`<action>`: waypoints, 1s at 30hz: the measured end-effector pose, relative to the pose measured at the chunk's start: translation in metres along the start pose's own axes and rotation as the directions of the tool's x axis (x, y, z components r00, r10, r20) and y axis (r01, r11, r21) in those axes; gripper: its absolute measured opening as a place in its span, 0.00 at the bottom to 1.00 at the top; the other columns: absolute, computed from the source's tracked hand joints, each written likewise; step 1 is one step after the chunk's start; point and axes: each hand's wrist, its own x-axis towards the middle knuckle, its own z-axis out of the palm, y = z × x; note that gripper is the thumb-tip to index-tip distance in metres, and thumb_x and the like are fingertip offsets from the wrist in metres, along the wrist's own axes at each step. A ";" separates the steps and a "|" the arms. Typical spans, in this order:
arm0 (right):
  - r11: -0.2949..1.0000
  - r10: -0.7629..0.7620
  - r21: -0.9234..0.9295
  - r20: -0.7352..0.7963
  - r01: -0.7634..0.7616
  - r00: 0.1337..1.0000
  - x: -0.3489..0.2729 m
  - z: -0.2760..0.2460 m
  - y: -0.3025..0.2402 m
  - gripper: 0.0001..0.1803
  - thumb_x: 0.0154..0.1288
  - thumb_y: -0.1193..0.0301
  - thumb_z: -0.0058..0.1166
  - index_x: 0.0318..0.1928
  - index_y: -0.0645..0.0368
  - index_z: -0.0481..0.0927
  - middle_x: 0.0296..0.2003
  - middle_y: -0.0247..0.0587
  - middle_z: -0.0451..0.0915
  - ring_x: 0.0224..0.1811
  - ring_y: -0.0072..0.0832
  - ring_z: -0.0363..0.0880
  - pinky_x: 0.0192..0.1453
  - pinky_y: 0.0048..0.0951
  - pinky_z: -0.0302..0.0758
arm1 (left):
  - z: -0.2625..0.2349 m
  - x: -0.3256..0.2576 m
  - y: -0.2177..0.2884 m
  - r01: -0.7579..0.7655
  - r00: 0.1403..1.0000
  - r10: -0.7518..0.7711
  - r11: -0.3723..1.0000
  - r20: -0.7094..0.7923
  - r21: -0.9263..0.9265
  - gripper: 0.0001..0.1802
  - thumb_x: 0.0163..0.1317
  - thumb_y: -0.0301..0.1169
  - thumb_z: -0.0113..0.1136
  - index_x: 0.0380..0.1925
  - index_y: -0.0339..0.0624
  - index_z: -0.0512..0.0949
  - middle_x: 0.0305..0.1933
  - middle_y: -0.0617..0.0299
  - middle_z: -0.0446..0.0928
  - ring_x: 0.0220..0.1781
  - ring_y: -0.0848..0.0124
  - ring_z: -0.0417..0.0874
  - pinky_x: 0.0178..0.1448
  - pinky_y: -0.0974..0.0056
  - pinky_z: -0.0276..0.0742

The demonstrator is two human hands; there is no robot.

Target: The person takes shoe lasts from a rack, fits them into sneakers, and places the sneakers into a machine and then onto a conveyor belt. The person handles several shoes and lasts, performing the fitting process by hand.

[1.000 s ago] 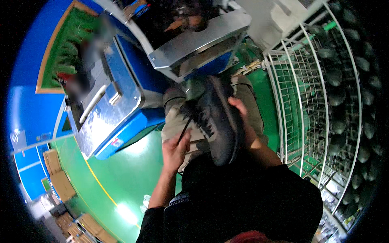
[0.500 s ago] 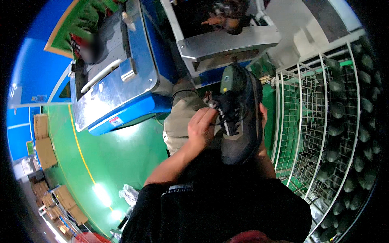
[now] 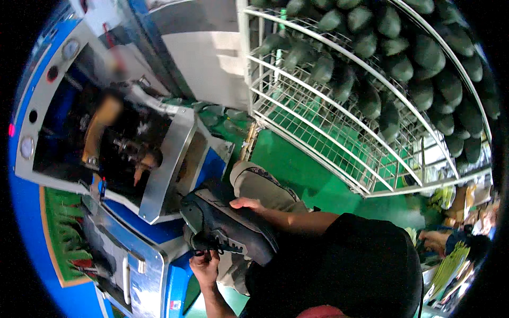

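A dark shoe with grey lace panels lies tilted above my lap, its toe toward my body. A dark green block fills its ankle opening and looks like a shoe last. My left hand is closed in a pinch on the black shoelace near the top of the lacing. Along the sole side, my right hand grips the shoe, with part of the fingers hidden behind it.
A machine with a metal front plate stands just beyond the shoe. Below it at left is a blue cabinet with a metal top. A white wire rack holding many dark green shoe lasts rises at the right. Someone's hand shows far right.
My view has swung to the right, bringing the rack across the top and the machine to the left. The shoe appears turned and tilted onto its side; both hands stay on it.
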 end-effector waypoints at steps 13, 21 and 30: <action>0.965 -0.187 -0.174 0.061 0.195 0.981 -0.051 0.013 -0.039 0.35 0.60 0.62 0.60 0.67 0.62 0.71 0.52 0.44 0.83 0.48 0.35 0.85 0.54 0.36 0.83 | 0.017 -0.041 0.061 0.318 0.934 -0.357 0.809 0.018 -0.493 0.17 0.75 0.39 0.51 0.46 0.35 0.77 0.26 0.61 0.76 0.22 0.76 0.72 0.27 0.70 0.62; 0.977 -0.207 -0.045 0.009 0.207 0.978 -0.049 0.050 -0.040 0.32 0.61 0.64 0.57 0.64 0.65 0.72 0.52 0.50 0.83 0.47 0.41 0.86 0.51 0.41 0.85 | 0.044 0.014 0.057 0.112 0.960 -0.208 0.899 -0.186 -0.424 0.21 0.76 0.44 0.53 0.42 0.33 0.77 0.50 0.53 0.79 0.50 0.63 0.79 0.59 0.62 0.72; 0.422 -0.582 -0.731 0.235 0.536 0.779 -0.020 0.152 -0.136 0.51 0.47 0.60 0.66 0.72 0.68 0.65 0.59 0.44 0.78 0.58 0.32 0.79 0.64 0.29 0.73 | 0.054 0.034 0.079 0.133 0.932 -0.298 0.811 -0.208 -0.570 0.19 0.76 0.39 0.55 0.57 0.36 0.78 0.42 0.62 0.81 0.42 0.73 0.77 0.49 0.66 0.76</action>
